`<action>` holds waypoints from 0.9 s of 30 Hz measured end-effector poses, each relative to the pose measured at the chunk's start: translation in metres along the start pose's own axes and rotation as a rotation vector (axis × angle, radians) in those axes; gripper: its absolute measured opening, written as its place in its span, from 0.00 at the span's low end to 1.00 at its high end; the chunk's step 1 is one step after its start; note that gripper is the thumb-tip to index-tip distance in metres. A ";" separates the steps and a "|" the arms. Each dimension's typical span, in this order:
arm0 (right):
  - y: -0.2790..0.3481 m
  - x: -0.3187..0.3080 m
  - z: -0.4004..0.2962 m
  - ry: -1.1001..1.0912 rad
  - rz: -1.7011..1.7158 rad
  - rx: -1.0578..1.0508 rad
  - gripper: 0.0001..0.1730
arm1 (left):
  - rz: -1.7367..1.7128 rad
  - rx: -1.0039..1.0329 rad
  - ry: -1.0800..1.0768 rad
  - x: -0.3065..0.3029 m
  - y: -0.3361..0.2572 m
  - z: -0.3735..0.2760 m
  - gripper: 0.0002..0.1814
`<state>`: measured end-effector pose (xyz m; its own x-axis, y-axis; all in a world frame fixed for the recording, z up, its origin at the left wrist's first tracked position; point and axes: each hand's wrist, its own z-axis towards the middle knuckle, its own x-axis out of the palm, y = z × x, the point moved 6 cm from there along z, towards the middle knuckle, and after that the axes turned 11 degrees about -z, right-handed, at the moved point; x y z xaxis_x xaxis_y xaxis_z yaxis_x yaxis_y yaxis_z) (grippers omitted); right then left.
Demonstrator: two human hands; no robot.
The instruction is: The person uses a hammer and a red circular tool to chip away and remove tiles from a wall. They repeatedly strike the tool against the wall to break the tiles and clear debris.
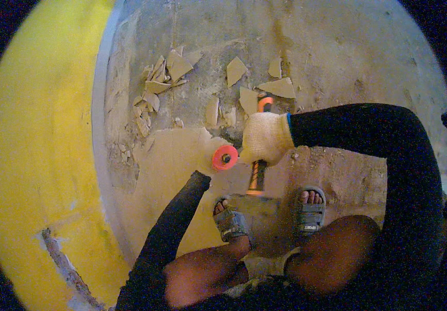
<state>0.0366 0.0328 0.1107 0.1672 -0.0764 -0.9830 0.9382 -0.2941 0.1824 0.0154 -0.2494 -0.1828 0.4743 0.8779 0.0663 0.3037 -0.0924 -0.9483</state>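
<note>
My right hand [267, 137], in a cream knitted work glove, is closed around the black-and-orange handle [258, 175] of a striking tool. Its ends stick out above and below the glove; I cannot make out its head. Just left of that glove is the pink round guard of a chisel [219, 156], its dark struck end facing up. My left sleeve ends right beside this guard. The left hand itself is mostly hidden under the guard and blends with the floor tile, but appears to hold the chisel upright. Below lies a beige floor tile [172, 149] with a ragged broken edge.
Broken tile shards [178, 68] are heaped at the upper left, with another shard [237, 70] and several more farther right. A yellow wall [44, 136] with a chased groove [65, 268] rises on the left. My sandalled feet [233, 225] stand close below the tools.
</note>
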 end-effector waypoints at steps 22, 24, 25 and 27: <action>-0.025 0.006 -0.012 0.236 -0.145 0.388 0.10 | 0.428 0.342 0.386 0.026 -0.022 -0.001 0.26; -0.014 0.006 -0.011 0.238 -0.127 0.268 0.10 | 0.644 0.242 0.399 0.023 -0.014 -0.002 0.24; -0.010 0.008 -0.010 0.273 -0.152 0.231 0.09 | 0.606 0.176 0.345 0.020 -0.011 -0.005 0.23; 0.000 0.000 -0.007 0.113 -0.030 0.115 0.08 | 0.440 0.137 0.230 0.012 -0.013 -0.006 0.24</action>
<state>0.0386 0.0399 0.1101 0.1791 0.0402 -0.9830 0.9035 -0.4021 0.1482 0.0224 -0.2406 -0.1676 0.7073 0.6419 -0.2961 -0.0692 -0.3540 -0.9327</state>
